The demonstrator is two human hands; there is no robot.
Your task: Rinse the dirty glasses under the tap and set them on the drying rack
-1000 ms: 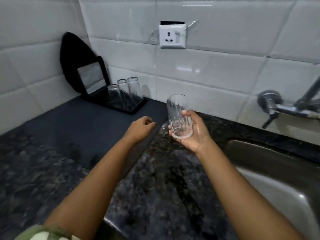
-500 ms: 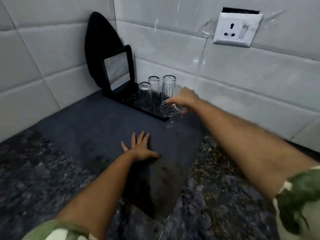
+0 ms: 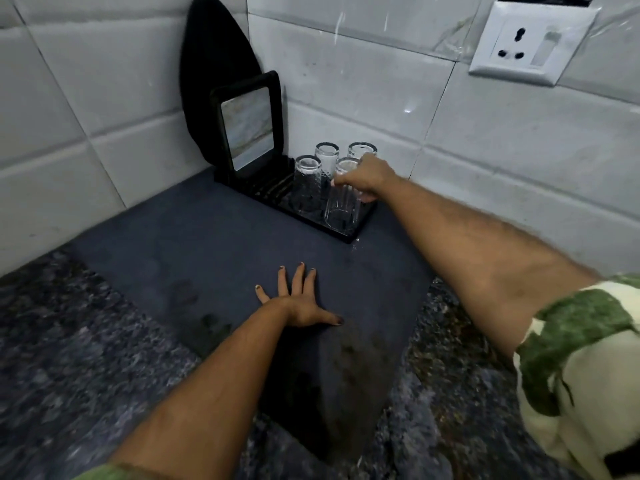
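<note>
**A:** What stood around your right hand (image 3: 367, 178) at that moment?

**B:** Three glasses were upside down on the black drying rack (image 3: 349, 233) next to the one you gripped: one just left of your fingers (image 3: 307, 181), and two behind them, the back left glass (image 3: 326, 159) and the back right glass (image 3: 360, 150), which your knuckles partly covered. They crowded your hand closely. Further left of it a black-framed tray (image 3: 247, 126) leaned upright against the tiled wall (image 3: 346, 81), with a dark oval board (image 3: 214, 64) behind it. A white socket (image 3: 530, 43) sat high on the wall to your hand's right.

**A:** And the glass I was placing?

**B:** The front glass (image 3: 341, 209) stood mouth-down at the near right corner of the rack, directly under your right hand. Your fingers were closed around its upturned base, your arm stretched forward over the dark mat (image 3: 207, 254).

**A:** My other hand?

**B:** Your left hand (image 3: 299, 303) lay flat on the mat, palm down, fingers spread, holding nothing, well nearer you than the rack. The speckled stone counter (image 3: 69, 358) showed on both sides of the mat, and your camouflage sleeve (image 3: 581, 341) filled the lower right.
</note>
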